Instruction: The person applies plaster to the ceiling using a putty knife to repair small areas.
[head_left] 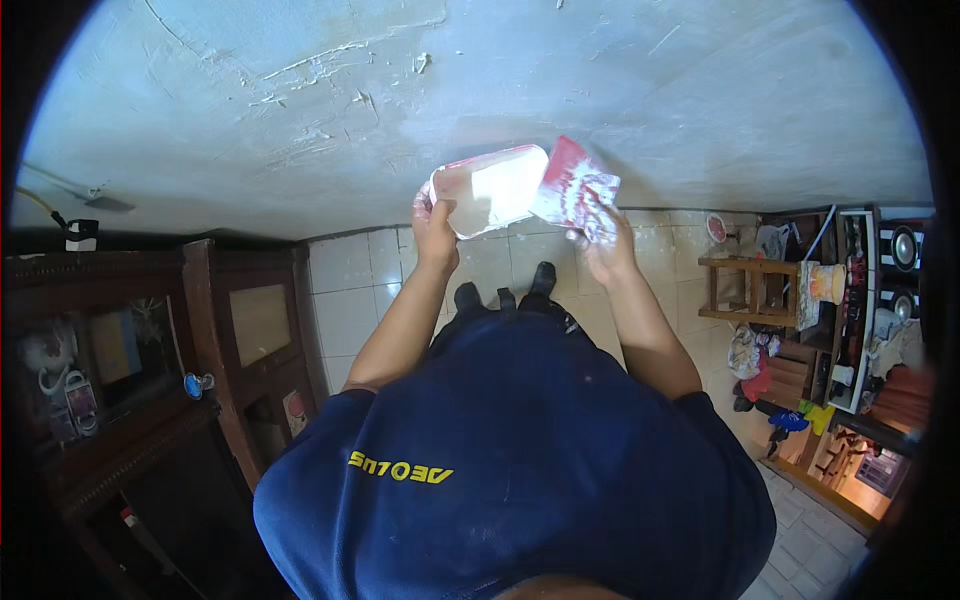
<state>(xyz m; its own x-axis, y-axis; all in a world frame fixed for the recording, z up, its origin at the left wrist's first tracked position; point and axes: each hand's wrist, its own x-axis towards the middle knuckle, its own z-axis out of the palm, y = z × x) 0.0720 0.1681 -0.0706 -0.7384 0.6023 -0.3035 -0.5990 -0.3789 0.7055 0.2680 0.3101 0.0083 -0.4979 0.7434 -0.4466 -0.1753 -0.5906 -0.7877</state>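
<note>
My left hand (436,225) grips the left end of a shallow rounded container (490,185) coated with white paste, its rim partly red. In my right hand (605,235) is a flat red spreader (565,175) smeared with white, held beside the container's right edge; whether the two touch I cannot tell. White paste also coats my right fingers. Both are held in front of a pale wall (350,90) marked with rough patches and streaks of filler.
A dark wooden cabinet (215,330) with glass panes stands at left. At right are a wooden stool (730,300), a pale bucket (826,283), speakers (903,250) and piled cloths (750,365). My feet stand on tiled floor (350,310) below the wall.
</note>
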